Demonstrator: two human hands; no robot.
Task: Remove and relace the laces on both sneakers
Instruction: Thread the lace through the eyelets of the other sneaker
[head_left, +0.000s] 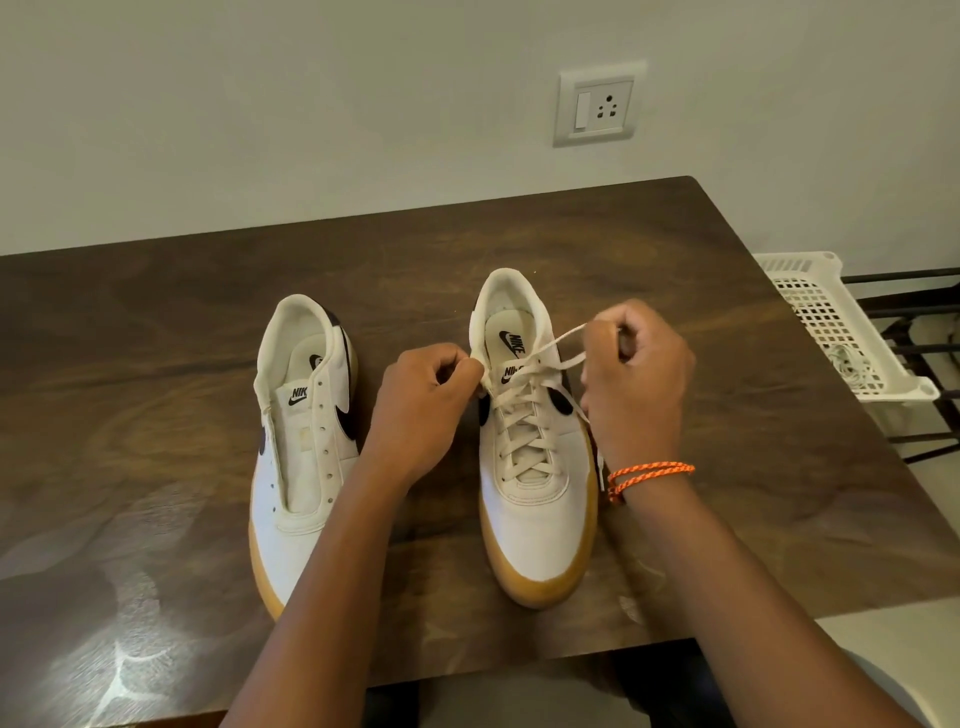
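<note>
Head view, single entry. Table (675, 291): dark wood, set against a pale wall. Left sneaker (304, 441): white with gum sole, toe toward the person, eyelets bare, no lace in it; it stands apart to the left, seemingly waiting its turn. Right sneaker (535, 467): same make, toe toward the person, cream lace (524, 415) crossed through its eyelets up to the tongue. Left hand (423, 400): fingers curled, pinching the lace at the top eyelet on its side, apparently to steady the shoe and keep tension. Right hand (636, 374): fist closed round a lace end drawn taut up from the top eyelets; a second strand trails down by the wrist. Orange cord bracelet (649, 474) on the right wrist. White plastic basket (826, 312) off the table's right edge, holding what looks like a loose lace. Wall socket (597, 106) above.
</note>
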